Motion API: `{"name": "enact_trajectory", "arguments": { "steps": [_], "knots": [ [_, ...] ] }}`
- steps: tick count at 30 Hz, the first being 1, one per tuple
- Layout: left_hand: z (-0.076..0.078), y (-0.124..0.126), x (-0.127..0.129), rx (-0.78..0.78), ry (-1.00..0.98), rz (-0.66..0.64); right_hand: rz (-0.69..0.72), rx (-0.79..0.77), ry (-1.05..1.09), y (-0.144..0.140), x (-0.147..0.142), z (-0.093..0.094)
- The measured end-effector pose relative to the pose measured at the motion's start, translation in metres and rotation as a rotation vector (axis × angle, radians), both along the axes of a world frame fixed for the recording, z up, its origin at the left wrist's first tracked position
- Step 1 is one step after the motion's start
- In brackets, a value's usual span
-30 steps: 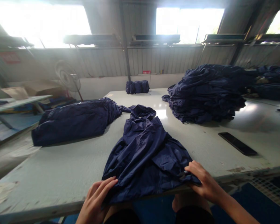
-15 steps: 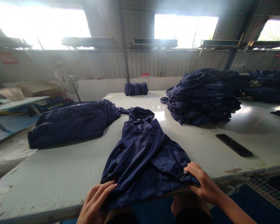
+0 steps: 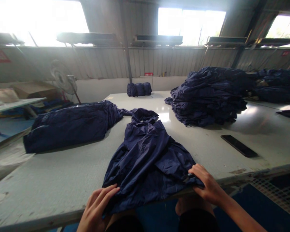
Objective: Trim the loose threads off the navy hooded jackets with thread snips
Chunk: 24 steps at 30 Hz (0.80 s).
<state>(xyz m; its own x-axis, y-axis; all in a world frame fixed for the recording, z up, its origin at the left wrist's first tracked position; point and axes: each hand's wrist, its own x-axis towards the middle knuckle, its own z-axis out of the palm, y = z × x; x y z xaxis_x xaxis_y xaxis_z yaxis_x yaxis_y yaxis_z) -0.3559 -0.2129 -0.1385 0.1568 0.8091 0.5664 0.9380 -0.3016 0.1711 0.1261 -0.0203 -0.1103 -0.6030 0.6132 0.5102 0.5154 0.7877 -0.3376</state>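
Observation:
A navy hooded jacket point(image 3: 145, 158) lies spread on the pale table point(image 3: 70, 177), hood pointing away from me, its hem hanging slightly over the near edge. My left hand point(image 3: 96, 203) grips the hem's left corner, fingers on top and thumb hidden beneath. At the right corner, my right hand point(image 3: 204, 182) pinches the hem between thumb and fingers. A small light tag or fitting shows beside the right fingertips, too blurred to make out.
Left of the jacket lies a folded navy garment stack point(image 3: 70, 125). A tall heap of navy garments point(image 3: 207, 96) stands at the right, with a black phone point(image 3: 239, 146) nearer me. A small navy bundle point(image 3: 139, 89) sits at the far end. A fan point(image 3: 62, 77) stands beyond the table.
The view has shifted slightly, so everything appears a little higher and further left. Both hands keep their hold on the jacket's hem, and the jacket lies much as before.

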Motion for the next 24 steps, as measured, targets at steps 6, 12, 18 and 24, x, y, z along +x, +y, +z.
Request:
{"name": "enact_trajectory", "arguments": {
  "steps": [6,12,18,24],
  "knots": [
    [0.010,0.000,0.009,-0.014,-0.026,0.014,0.003,-0.041,0.005,0.000,0.000,0.001],
    [0.015,0.000,0.013,-0.004,-0.037,0.010,0.012,-0.026,0.006,0.002,0.000,-0.001],
    [0.015,0.001,0.013,-0.024,-0.051,0.022,0.020,0.008,0.013,0.003,0.000,-0.001],
    [0.044,-0.003,0.024,-0.099,-0.126,-0.027,0.034,-0.042,0.003,-0.001,-0.001,0.013]
  ]
}}
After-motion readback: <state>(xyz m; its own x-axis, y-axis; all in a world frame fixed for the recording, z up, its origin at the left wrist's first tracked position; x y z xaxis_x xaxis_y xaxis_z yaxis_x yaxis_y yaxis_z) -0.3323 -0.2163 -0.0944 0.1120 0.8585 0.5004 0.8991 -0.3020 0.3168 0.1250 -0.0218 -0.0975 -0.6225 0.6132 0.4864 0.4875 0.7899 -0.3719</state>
